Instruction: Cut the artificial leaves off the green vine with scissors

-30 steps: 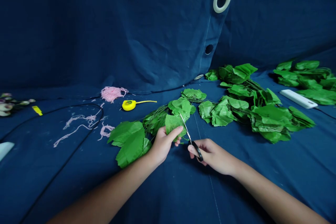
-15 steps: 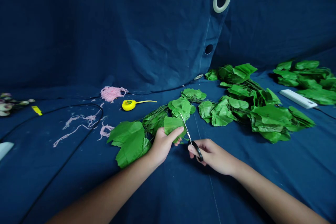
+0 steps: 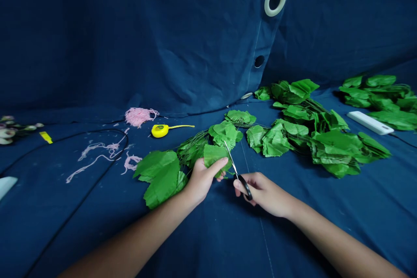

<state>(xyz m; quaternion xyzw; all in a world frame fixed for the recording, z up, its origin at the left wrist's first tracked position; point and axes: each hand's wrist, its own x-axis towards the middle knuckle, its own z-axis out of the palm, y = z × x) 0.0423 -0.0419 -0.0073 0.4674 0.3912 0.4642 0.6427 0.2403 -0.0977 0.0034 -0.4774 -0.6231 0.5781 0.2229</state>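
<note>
The green artificial leaf [image 3: 213, 154] lies in the left hand [image 3: 204, 178], at the thumb and fingers, and reaches a little beyond them toward the right hand [image 3: 259, 191]. The black-handled scissors [image 3: 240, 179] are in the right hand, angled up and to the left, with their metal blades just beside the leaf's right edge; whether blade and leaf touch, I cannot tell. The left hand is closed on the leaf, thumb laid across the top and fingertips showing beneath. The right hand is curled around the scissors' handles, the thumb on the near side; how far the blades are parted is too fine to make out. The two hands are apart, with the blue cloth [image 3: 228, 234] showing between them.

Just beyond the left hand is a bunch of leafy stems [image 3: 193, 152], and large leaves [image 3: 163, 178] spread to its left. Farther out on that side are a yellow tape measure [image 3: 160, 130], a pink yarn bundle [image 3: 139, 117], loose pink strands [image 3: 85, 167] and a black cable [image 3: 80, 203] looping over the cloth. Beyond the right hand and to its right lies a heap of green artificial leaves [image 3: 337, 150], with a white power bank [image 3: 370, 123] well apart from the hand, past the heap.
</note>
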